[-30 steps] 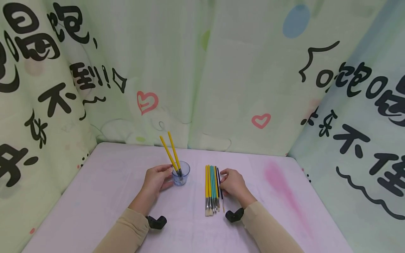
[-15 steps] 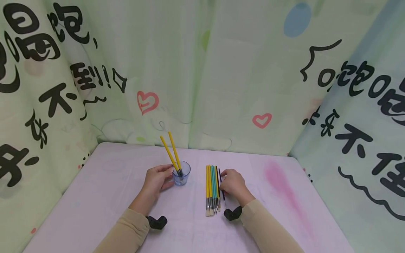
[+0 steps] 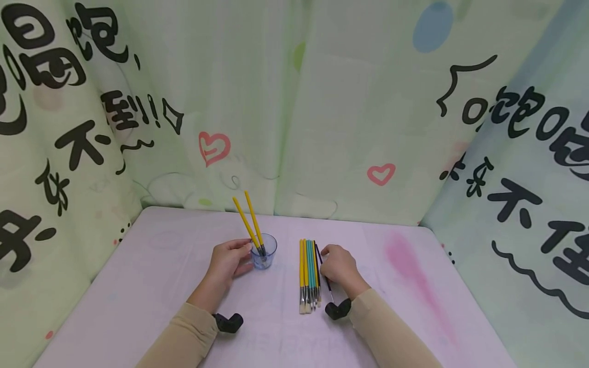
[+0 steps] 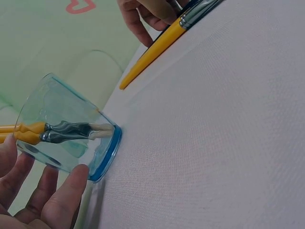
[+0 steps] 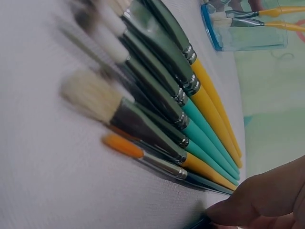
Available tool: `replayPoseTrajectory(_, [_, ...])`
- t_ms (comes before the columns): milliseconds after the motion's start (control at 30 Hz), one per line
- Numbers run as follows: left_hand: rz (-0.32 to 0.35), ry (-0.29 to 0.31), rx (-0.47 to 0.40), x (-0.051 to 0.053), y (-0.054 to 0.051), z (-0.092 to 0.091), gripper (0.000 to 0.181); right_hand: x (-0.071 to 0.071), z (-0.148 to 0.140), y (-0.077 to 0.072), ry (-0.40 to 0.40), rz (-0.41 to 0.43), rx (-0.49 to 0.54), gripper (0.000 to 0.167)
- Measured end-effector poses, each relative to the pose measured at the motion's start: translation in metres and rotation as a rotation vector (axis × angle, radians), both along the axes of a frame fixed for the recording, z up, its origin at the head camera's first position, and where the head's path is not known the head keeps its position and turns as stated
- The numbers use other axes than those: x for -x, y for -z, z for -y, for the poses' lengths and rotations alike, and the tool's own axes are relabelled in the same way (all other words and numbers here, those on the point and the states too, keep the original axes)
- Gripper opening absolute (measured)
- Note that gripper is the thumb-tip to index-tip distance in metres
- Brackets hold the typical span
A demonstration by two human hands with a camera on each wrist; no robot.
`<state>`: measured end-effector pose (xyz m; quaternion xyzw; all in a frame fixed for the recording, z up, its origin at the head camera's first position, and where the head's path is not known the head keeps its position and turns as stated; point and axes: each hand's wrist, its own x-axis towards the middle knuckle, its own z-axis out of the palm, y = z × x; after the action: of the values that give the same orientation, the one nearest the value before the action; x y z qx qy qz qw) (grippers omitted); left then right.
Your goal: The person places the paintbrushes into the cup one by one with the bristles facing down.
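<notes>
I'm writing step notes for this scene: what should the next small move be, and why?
Probably lift the dark brush with the right hand toward the clear cup. That hand pinches the brush, which angles away from the row of brushes beside it, while the left hand holds the cup, where two yellow brushes lean.

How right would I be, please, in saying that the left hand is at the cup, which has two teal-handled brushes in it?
Only the colour is wrong: the two brushes in the cup have yellow handles, as the head view shows. The left hand is indeed at the cup.
</notes>
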<state>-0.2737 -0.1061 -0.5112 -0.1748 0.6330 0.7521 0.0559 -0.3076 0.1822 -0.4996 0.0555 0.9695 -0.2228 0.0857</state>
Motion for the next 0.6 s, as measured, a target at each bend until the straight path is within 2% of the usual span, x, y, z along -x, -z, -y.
replayPoseTrajectory(200, [0.007,-0.007,0.000,0.000,-0.001,0.000,0.033,0.002,-0.001,-0.001,-0.006,0.016,0.023,0.045])
replayPoseTrajectory(600, [0.010,-0.008,0.021,0.002,0.001,-0.001,0.032,0.002,-0.011,-0.002,0.123,0.097,0.262,0.045])
